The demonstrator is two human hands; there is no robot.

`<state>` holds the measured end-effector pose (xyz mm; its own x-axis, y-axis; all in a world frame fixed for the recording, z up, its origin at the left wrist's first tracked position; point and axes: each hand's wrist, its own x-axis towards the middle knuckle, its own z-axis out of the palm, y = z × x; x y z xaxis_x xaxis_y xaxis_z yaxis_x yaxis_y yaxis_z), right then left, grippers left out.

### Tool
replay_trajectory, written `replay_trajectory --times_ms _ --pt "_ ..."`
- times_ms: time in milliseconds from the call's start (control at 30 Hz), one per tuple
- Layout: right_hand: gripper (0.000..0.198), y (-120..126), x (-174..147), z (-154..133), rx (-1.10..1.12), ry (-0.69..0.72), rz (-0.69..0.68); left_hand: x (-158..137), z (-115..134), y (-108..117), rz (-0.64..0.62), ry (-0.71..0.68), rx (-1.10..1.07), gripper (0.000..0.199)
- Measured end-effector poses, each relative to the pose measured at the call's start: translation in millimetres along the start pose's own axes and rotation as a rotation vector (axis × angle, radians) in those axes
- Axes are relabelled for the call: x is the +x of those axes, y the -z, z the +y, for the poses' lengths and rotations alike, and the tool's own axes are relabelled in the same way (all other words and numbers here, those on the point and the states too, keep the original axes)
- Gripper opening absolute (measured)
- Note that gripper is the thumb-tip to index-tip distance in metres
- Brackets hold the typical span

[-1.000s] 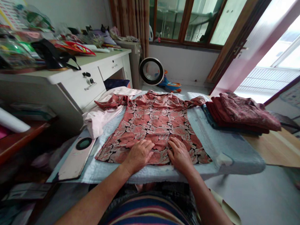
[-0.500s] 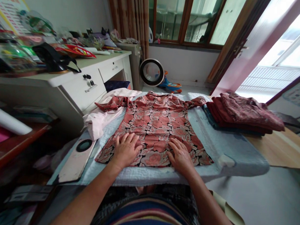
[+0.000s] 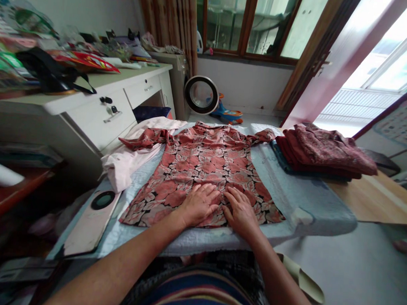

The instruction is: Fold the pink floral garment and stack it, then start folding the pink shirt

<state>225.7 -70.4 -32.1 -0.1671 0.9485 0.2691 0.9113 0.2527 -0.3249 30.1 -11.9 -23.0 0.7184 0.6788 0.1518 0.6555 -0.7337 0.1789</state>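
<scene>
A red floral shirt with black and beige leaves lies spread on a blue cloth-covered board, its collar at the far side and its hem toward me. Flat on the lower middle of the shirt rests my left hand, palm down with the fingers stretched out. Just right of it, my right hand also presses flat on the fabric near the hem, fingers extended. The two hands are close but apart, and neither grips anything. Both sleeves lie out to the sides, bunched.
A folded stack of dark red clothes sits on the board's right. At left lie a pale pink garment and a beige flat panel with a dark circle. A cluttered white desk stands left; an open round washer door is beyond.
My left hand has slid right across the shirt, from its left part to the middle, close to my right hand. The right hand stays nearly in place on the fabric. The view has shifted slightly.
</scene>
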Motion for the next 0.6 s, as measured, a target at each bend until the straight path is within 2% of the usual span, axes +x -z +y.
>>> replay_trajectory --times_ms 167,333,600 --pt "0.040 0.9 0.0 -1.5 0.009 0.003 0.013 9.2 -27.7 -1.5 -0.033 0.094 0.044 0.052" --pt "0.040 0.4 0.2 -1.1 0.008 -0.002 0.011 18.8 -42.1 -2.3 -0.023 0.165 0.076 0.055" --pt "0.041 1.4 0.1 -0.7 0.006 -0.013 -0.008 34.2 -70.8 -5.5 0.045 0.212 0.120 0.052"
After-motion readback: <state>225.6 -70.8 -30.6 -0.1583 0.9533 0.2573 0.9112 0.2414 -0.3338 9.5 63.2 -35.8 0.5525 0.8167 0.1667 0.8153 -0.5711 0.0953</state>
